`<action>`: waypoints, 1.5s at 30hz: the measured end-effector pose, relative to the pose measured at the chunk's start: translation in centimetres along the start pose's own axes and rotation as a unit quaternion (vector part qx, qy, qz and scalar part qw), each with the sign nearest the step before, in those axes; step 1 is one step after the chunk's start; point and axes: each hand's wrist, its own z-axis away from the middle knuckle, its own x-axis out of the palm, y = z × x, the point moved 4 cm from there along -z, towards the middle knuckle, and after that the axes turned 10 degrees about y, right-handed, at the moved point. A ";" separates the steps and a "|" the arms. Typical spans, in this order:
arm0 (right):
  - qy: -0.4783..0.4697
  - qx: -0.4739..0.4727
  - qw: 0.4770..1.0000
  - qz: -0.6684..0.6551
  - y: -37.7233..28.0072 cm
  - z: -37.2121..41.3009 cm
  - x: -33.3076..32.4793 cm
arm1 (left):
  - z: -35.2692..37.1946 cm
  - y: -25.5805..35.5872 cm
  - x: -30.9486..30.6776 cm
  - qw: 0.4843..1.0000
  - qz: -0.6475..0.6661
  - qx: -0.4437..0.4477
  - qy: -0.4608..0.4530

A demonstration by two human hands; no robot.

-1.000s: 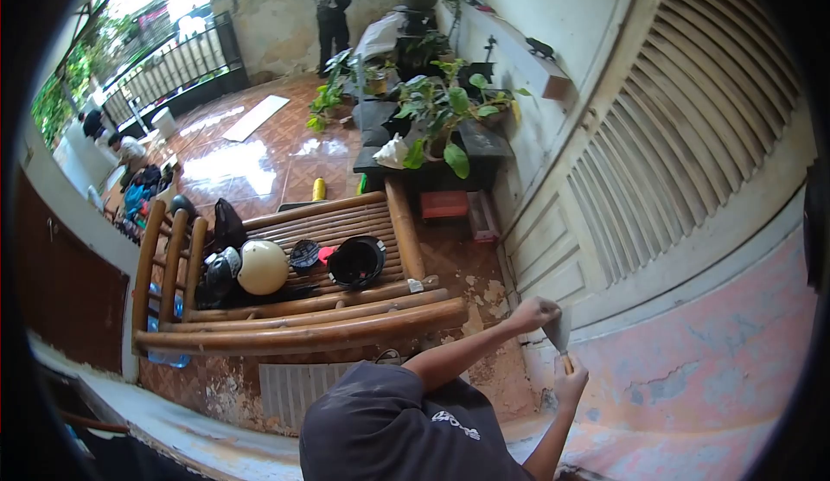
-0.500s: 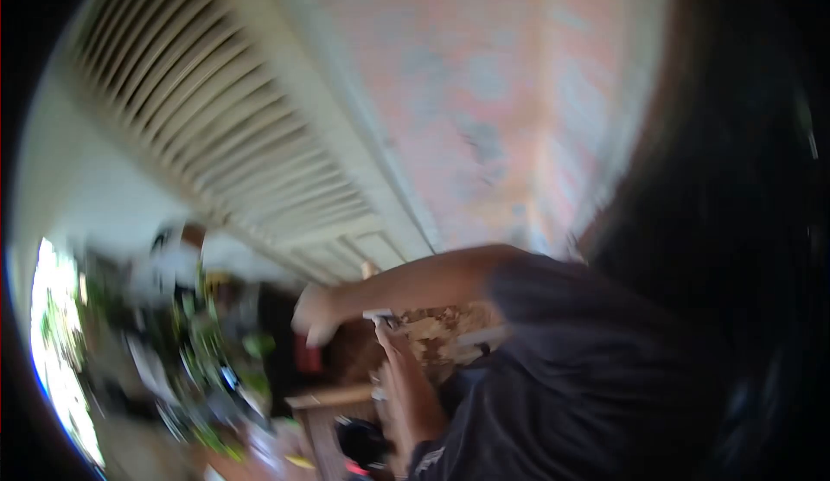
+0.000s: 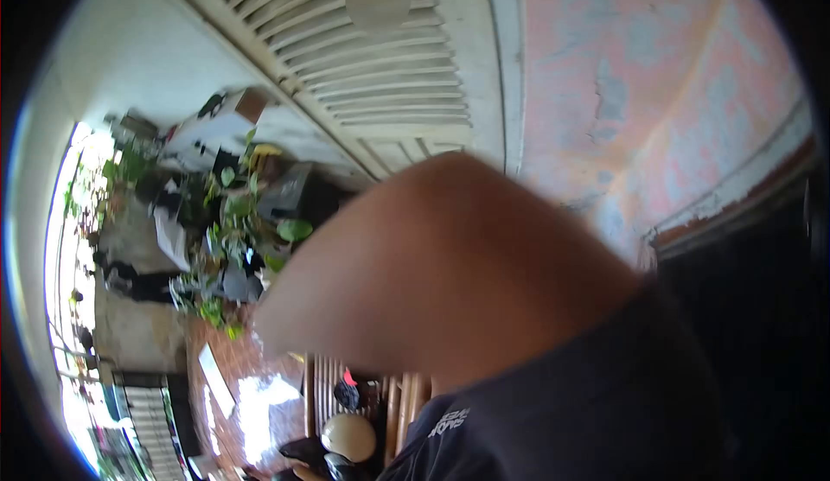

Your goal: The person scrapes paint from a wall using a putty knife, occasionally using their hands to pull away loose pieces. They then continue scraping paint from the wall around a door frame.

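My raised bare arm [image 3: 458, 256], which looks like the right one, fills the middle of the view close to the camera. It comes out of a dark short sleeve [image 3: 588, 394], bends at the elbow and blurs toward its left end. The hand on this arm does not show. My left hand is not in view either. Low in the frame, part of my dark shirt [image 3: 445, 425] with pale lettering is visible.
The picture lies on its side. Beyond the arm are a louvered shutter [image 3: 380, 57], a peeling pink wall [image 3: 640, 75], leafy plants [image 3: 238, 213], a glossy reddish-brown surface [image 3: 220, 433] with a white sheet [image 3: 216, 379], and a cream helmet-like round object [image 3: 348, 437].
The view has swung round. My right arm has come up close to the camera, its hand gone from sight. My left hand and the small light-coloured item at it have left the view.
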 end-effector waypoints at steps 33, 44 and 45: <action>0.418 0.449 0.560 -0.557 -7.4 16.4 41.2 | 6.5 -2.4 5.5 0.768 -0.472 0.422 0.099; 0.406 0.463 0.540 -0.574 -7.3 15.1 43.1 | 6.7 -2.2 3.4 0.771 -0.499 0.380 0.112; 0.413 0.460 0.537 -0.575 -7.3 14.9 42.4 | 7.1 -1.8 3.3 0.766 -0.502 0.386 0.113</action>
